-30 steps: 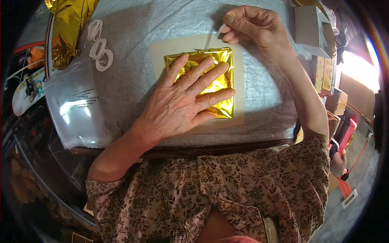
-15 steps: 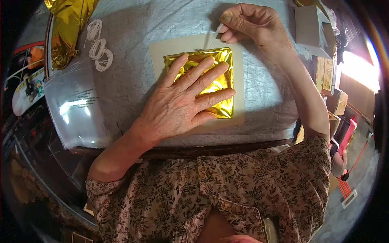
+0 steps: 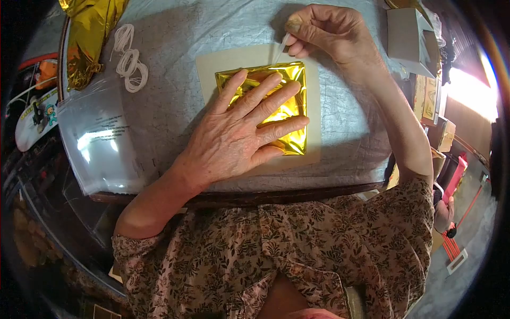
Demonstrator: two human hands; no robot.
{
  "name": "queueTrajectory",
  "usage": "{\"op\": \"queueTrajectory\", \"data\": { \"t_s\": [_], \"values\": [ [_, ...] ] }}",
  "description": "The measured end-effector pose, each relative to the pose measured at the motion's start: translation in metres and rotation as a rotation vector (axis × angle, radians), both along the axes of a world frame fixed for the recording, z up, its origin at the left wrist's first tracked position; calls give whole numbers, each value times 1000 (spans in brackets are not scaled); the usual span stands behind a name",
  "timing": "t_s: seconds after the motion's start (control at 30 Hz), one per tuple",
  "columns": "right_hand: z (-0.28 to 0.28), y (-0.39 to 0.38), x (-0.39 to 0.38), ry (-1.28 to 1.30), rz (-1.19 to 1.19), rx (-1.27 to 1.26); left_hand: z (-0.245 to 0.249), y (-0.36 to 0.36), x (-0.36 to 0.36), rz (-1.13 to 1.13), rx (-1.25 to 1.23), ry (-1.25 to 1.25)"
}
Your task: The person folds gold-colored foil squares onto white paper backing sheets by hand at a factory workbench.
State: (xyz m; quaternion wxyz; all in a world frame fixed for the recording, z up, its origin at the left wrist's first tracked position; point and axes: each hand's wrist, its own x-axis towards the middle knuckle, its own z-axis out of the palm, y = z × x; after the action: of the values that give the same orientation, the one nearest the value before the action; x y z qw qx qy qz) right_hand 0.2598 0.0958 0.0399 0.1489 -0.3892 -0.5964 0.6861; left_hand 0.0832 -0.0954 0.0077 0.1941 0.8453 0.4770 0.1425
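Observation:
My left hand point(image 3: 236, 125) lies spread, palm down, on a square packet wrapped in shiny gold foil point(image 3: 295, 139). Under the packet is a beige card point(image 3: 211, 65), its edges showing on every side. Beyond the packet's far edge, my right hand point(image 3: 319, 32) pinches a thin whitish strip point(image 3: 281, 49) between thumb and fingers. The strip slants down, its lower end close to the foil's top edge; whether it touches is too small to tell.
Bundles of white cord point(image 3: 127, 59) lie at the upper left of the grey table cover point(image 3: 170, 32). Clear plastic bags point(image 3: 101, 143) sit at the left edge, below draped gold foil point(image 3: 90, 40). A grey-white box point(image 3: 408, 40) stands at the upper right.
My right hand has shifted very slightly to the left with the strip. My left hand stays on the packet.

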Motion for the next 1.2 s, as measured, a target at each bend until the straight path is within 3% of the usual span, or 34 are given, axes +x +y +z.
{"op": "queueTrajectory", "data": {
  "t_s": [0.37, 0.57, 0.77, 0.97, 1.07, 1.13, 1.17, 1.2],
  "values": [
    [5, 2, -8, -67, 181, 102, 3, 2, -1, -2, -20, -3],
    [2, 3, 1, -40, 8, -15, 1, 2, -1, 8, -23, -29],
    [2, -3, 9, 58, -44, 81, 3, 3, -1, 9, -26, -29],
    [11, -10, 8, -47, -79, 153, 5, 3, -1, 2, -37, -22],
    [-13, -4, 8, 60, -96, 208, 6, 3, -1, 0, -37, -7],
    [-47, 18, -4, 876, 229, 512, 5, 3, -1, 3, -34, -7],
    [-41, 13, 4, 877, 230, 511, 5, 3, -1, 4, -34, -6],
    [-15, -1, 9, 497, 95, 388, 4, 2, -1, 4, -33, -10]
  ]
}}
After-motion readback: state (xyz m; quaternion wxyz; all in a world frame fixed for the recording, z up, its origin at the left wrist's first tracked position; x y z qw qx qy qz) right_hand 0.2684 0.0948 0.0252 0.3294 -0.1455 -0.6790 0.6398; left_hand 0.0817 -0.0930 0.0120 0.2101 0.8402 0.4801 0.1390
